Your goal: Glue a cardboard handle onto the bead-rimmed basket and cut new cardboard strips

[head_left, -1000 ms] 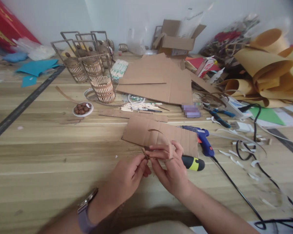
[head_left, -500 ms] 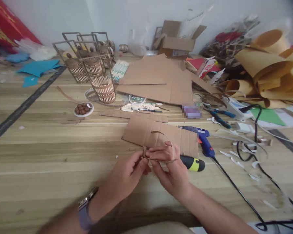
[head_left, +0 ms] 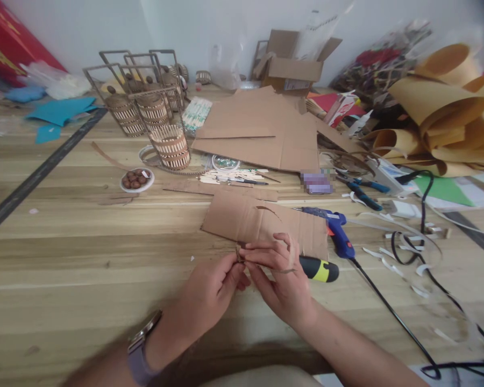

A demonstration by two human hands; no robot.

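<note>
A thin brown cardboard strip (head_left: 268, 210) curls up from between my fingers and loops over the back of my right hand. Its near end (head_left: 239, 255) is small and bent, perhaps coiled, and mostly covered by fingertips. My left hand (head_left: 221, 285) pinches that end between thumb and fingers. From the other side, my right hand (head_left: 280, 277) grips the strip with thumb and fingertips touching the same spot. Just beyond both hands lies a flat cardboard piece (head_left: 229, 217). A black and yellow-green handle (head_left: 320, 270) sticks out beside my right hand.
A blue glue gun (head_left: 341, 236) with a black cord rests at the right, near blue-handled pliers (head_left: 363, 194). Stick-and-cardboard lantern shapes (head_left: 171, 148) stand at back left, behind a bowl of brown balls (head_left: 136, 181). Large cardboard sheets (head_left: 258, 123) lie at the back.
The strip's free end has swung slightly to the right and upward, and its bent end has turned between my fingertips. Both hands stay nearly in place.
</note>
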